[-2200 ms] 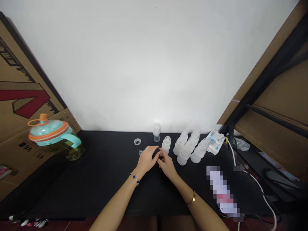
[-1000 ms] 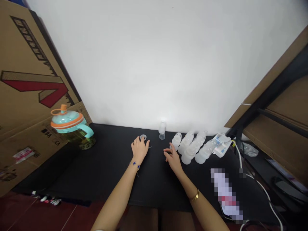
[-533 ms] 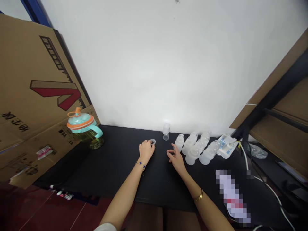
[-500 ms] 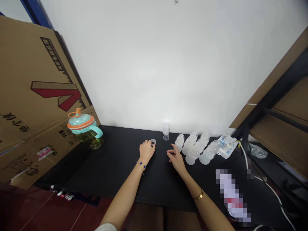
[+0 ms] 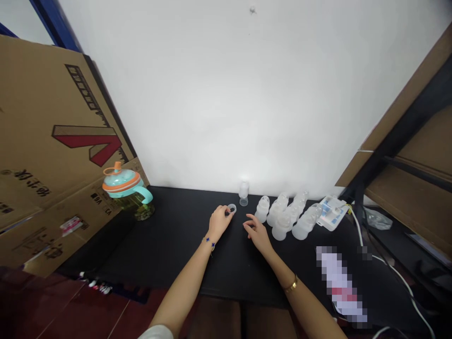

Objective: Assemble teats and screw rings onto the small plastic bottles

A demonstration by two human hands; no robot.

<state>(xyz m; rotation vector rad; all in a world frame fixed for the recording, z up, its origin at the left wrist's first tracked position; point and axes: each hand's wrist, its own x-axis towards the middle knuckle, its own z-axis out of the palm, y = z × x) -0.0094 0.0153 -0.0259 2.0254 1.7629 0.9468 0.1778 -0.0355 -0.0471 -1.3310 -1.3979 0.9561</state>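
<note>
Near the middle of the black table, my left hand (image 5: 219,221) pinches a small clear ring-shaped cup (image 5: 232,208) by its near edge. To its right, my right hand (image 5: 257,233) hovers over the table with its fingers apart, holding nothing. Just beyond the right fingertips stands a frosted bottle (image 5: 262,209) with a clear cap, at the left end of a group of several similar bottles (image 5: 281,226). A lone clear piece (image 5: 243,193) stands farther back, close to the white wall.
A turquoise and orange jug (image 5: 129,190) stands at the left beside large cardboard boxes (image 5: 38,155). On the right lie a white box (image 5: 332,213), cables, a plastic bag (image 5: 378,219) and a blurred-out object (image 5: 341,285).
My left hand has moved slightly right with the clear cup, which now shows more beyond the fingers. My right hand has shifted a little left. The view has tilted slightly.
</note>
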